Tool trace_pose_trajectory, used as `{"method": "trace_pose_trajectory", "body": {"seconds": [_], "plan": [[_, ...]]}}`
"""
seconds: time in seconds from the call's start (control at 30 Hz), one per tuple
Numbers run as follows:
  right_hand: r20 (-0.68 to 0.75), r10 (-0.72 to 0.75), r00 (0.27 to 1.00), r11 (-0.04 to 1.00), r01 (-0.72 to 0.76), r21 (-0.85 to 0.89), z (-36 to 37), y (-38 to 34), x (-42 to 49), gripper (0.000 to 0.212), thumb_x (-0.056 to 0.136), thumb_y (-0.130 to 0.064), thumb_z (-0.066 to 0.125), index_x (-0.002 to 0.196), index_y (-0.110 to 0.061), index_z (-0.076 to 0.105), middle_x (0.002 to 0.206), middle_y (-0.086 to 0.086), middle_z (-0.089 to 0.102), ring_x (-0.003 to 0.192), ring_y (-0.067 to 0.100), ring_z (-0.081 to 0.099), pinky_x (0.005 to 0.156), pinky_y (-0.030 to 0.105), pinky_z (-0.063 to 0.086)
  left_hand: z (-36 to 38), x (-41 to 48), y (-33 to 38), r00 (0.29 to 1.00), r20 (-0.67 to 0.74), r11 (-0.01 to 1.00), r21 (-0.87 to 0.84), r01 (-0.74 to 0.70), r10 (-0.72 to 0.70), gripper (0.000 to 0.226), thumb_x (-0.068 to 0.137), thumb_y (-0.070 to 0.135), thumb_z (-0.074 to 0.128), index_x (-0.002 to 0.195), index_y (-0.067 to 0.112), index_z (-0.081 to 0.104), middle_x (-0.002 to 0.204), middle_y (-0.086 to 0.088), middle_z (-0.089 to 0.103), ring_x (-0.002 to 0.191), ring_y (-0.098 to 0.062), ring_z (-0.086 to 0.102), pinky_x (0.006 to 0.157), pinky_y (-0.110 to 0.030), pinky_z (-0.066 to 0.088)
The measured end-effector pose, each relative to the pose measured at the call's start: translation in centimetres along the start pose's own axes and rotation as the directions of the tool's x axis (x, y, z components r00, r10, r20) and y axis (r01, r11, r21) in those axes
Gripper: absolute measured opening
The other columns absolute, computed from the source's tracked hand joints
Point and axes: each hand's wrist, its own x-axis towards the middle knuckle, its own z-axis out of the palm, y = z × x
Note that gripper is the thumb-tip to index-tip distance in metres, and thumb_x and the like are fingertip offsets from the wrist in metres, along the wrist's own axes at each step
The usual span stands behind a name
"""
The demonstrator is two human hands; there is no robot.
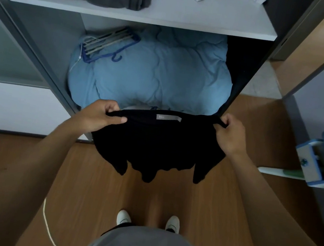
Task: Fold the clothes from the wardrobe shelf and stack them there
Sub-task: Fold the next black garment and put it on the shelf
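Left hand (100,115): pinches one top corner of the black fabric garment (158,143)
Right hand (229,133): pinches the other corner
Garment: hangs before the white wardrobe shelf (171,18)

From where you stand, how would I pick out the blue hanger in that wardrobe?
Look under the white shelf, into the lower compartment filled by a puffy light-blue duvet. On its upper left lies a bunch of hangers; the blue hanger is the only coloured one, the rest being pale.
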Motion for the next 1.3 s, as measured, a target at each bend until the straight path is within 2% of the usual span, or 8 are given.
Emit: {"method": "trace_pose_trajectory", "body": {"seconds": [0.23, 0.43, 0.57, 0.7, 0.8, 0.97, 1.13, 1.3], "plan": [[0.19, 0.155, 0.969, 0.961, -0.192, 0.197, 5.8, -2.6, -3.5, 0.029, 0.101, -0.031, 0.051, 0.1, -0.011, 0.072, 0.095, 0.008, 0.074, 0.09, 0.026, 0.07, 0.085, 0.045, 0.058, 9.6, -0.1, 4.6, 0.967, -0.068, 0.828, -0.534, 0.172, -0.245, 0.027, 0.094, 0.036, 0.066, 0.082, 0.013, 0.075, 0.078, -0.004, 0.077, 0.073, -0.02, 0.072, 0.065, -0.025, 0.054], [0.236, 0.067, 0.97, 0.933, -0.145, 0.329, 7.2, -6.1, -4.7, 0.016, 0.1, -0.027, 0.057, 0.101, -0.013, 0.065, 0.096, 0.006, 0.071, 0.09, 0.021, 0.07, 0.084, 0.049, 0.059, 12.6, 0.1, 7.4, 0.994, -0.056, 0.899, -0.435, 0.056, -0.089, 0.032, 0.102, 0.038, 0.052, 0.082, 0.023, 0.071, 0.068, 0.012, 0.072, 0.066, 0.0, 0.067, 0.058, -0.013, 0.046], [0.281, 0.01, 0.96, 0.896, -0.133, 0.425, 6.6, -6.6, -5.4, 0.008, 0.101, -0.02, 0.057, 0.097, -0.013, 0.061, 0.094, 0.004, 0.069, 0.086, 0.018, 0.07, 0.065, 0.03, 0.061, 12.2, 0.5, 7.3, 0.994, -0.059, 0.906, -0.418, 0.058, -0.091, 0.034, 0.103, 0.044, 0.047, 0.1, 0.021, 0.071, 0.092, 0.005, 0.075, 0.087, -0.008, 0.07, 0.074, -0.021, 0.049], [0.293, -0.045, 0.955, 0.905, -0.085, 0.417, 6.3, -6.6, -6.2, 0.015, 0.102, -0.014, 0.053, 0.105, -0.006, 0.066, 0.093, 0.01, 0.071, 0.08, 0.019, 0.071, 0.068, 0.03, 0.061, 11.8, 0.3, 7.1, 1.0, 0.005, 0.842, -0.539, 0.023, -0.024, 0.026, 0.097, 0.044, 0.056, 0.102, 0.02, 0.062, 0.09, 0.005, 0.071, 0.089, -0.013, 0.069, 0.086, -0.031, 0.049], [0.363, -0.128, 0.923, 0.942, -0.003, 0.337, 5.8, -6.5, -6.4, 0.026, 0.106, -0.012, 0.044, 0.106, -0.005, 0.069, 0.087, 0.012, 0.069, 0.07, 0.015, 0.064, 0.067, 0.027, 0.054, 11.2, -0.2, 6.3, 0.993, 0.112, 0.802, -0.596, 0.038, 0.036, 0.041, 0.087, 0.036, 0.07, 0.108, 0.009, 0.046, 0.077, -0.004, 0.06, 0.079, -0.021, 0.064, 0.083, -0.043, 0.05], [0.416, -0.169, 0.894, 0.962, 0.058, 0.268, 4.5, -6.6, -6.0, 0.036, 0.104, -0.007, 0.046, 0.13, -0.02, 0.066, 0.118, -0.004, 0.067, 0.105, 0.0, 0.06, 0.095, 0.014, 0.044, 10.2, -1.0, 6.1, 0.994, 0.084, 0.812, -0.584, -0.006, 0.068, 0.034, 0.087, -0.009, 0.054, 0.111, 0.016, 0.052, 0.098, -0.012, 0.069, 0.074, -0.013, 0.066, 0.06, -0.02, 0.05], [0.133, -0.416, 0.9, 0.905, 0.395, 0.156, 2.9, -7.0, -5.9, 0.022, 0.089, -0.015, 0.072, 0.109, -0.011, 0.062, 0.112, 0.004, 0.058, 0.107, 0.014, 0.055, 0.093, 0.023, 0.042, 9.5, -1.4, 7.0, 0.989, 0.067, 0.887, -0.453, -0.086, 0.131, 0.019, 0.093, -0.002, 0.056, 0.109, 0.009, 0.055, 0.07, -0.008, 0.061, 0.049, -0.011, 0.053, 0.043, -0.019, 0.039], [0.364, -0.524, 0.77, 0.852, 0.483, 0.204, 1.5, -8.2, -4.6, 0.025, 0.091, -0.013, 0.071, 0.107, -0.009, 0.053, 0.102, -0.003, 0.06, 0.099, 0.013, 0.06, 0.093, 0.034, 0.049, 8.6, -2.0, 7.9, 0.959, 0.125, 0.85, -0.501, -0.161, 0.255, 0.024, 0.088, -0.002, 0.051, 0.097, 0.02, 0.047, 0.061, -0.009, 0.043, 0.043, -0.009, 0.035, 0.039, -0.02, 0.025]]}}
